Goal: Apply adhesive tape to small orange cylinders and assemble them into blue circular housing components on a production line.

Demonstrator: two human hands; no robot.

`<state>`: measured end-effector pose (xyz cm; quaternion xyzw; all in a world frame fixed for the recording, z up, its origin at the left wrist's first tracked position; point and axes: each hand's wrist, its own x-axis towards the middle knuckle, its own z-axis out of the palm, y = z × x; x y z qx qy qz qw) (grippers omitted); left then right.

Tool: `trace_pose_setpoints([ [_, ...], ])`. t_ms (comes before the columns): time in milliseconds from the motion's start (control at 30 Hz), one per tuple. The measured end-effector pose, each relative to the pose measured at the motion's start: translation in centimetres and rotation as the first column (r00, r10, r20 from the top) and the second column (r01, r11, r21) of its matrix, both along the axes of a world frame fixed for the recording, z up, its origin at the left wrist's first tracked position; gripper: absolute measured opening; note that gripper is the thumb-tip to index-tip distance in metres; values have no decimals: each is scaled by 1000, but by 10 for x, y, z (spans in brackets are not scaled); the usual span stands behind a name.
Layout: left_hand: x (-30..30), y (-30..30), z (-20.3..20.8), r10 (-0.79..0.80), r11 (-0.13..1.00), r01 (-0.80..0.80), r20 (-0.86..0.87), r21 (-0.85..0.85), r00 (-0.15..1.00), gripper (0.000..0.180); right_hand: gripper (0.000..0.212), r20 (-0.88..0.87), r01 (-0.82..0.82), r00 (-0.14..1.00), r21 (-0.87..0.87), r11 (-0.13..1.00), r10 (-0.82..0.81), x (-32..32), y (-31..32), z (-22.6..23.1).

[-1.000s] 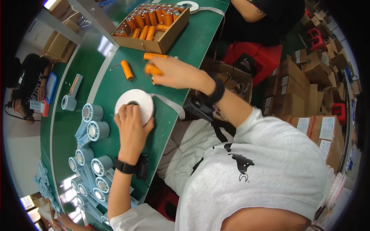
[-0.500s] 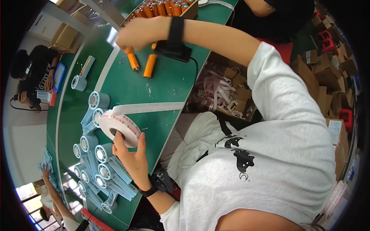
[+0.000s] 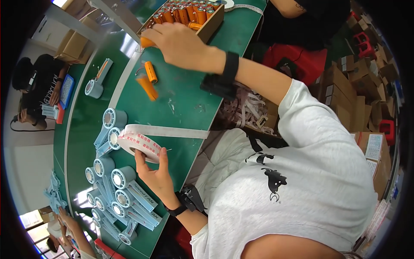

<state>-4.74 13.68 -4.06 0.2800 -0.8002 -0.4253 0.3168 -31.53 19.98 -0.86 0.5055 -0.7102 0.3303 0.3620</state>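
Observation:
My left hand (image 3: 156, 175) grips a roll of white tape (image 3: 144, 144) with red print, fingers in its core. A pale strip of tape (image 3: 172, 131) runs from the roll to the table edge. My right hand (image 3: 183, 45), blurred, is above the far part of the table with its fingers closed around an orange battery (image 3: 147, 42), mostly hidden. Below it, another orange battery (image 3: 151, 72) lies on the green table, and a motion-blurred orange battery (image 3: 148, 89) is beside that one. A box of orange batteries (image 3: 219, 20) stands behind the right hand.
Several light-blue handheld fans (image 3: 123, 177) lie grouped at the left of the table; another blue fan (image 3: 95, 87) lies farther off. A box of tape scraps (image 3: 269, 113) stands below the table edge. Co-workers sit across the table and at the upper right.
My right hand has moved right and slightly down. One battery has shifted left and down and looks blurred. The tape roll has tilted and moved slightly right with my left hand.

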Motion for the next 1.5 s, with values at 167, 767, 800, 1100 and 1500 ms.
trace_pose_setpoints([
  [167,3,3,-6,34,993,-30,27,-114,999,49,35,161,-121,987,755,645,-4,-2,17,-22],
  [767,4,-12,-28,29,999,-29,45,-20,999,59,29,873,-488,418,-19,872,253,59,43,-16],
  [800,19,-17,-31,75,994,-70,50,-88,996,59,28,933,-557,246,-86,826,263,79,31,-13],
  [1100,5,-34,-5,323,859,-316,-54,-403,945,52,20,817,-497,-133,-545,675,562,135,25,-23],
  [1500,16,-40,7,195,948,-257,-298,-187,934,49,28,834,-478,58,-459,749,548,102,45,14],
])
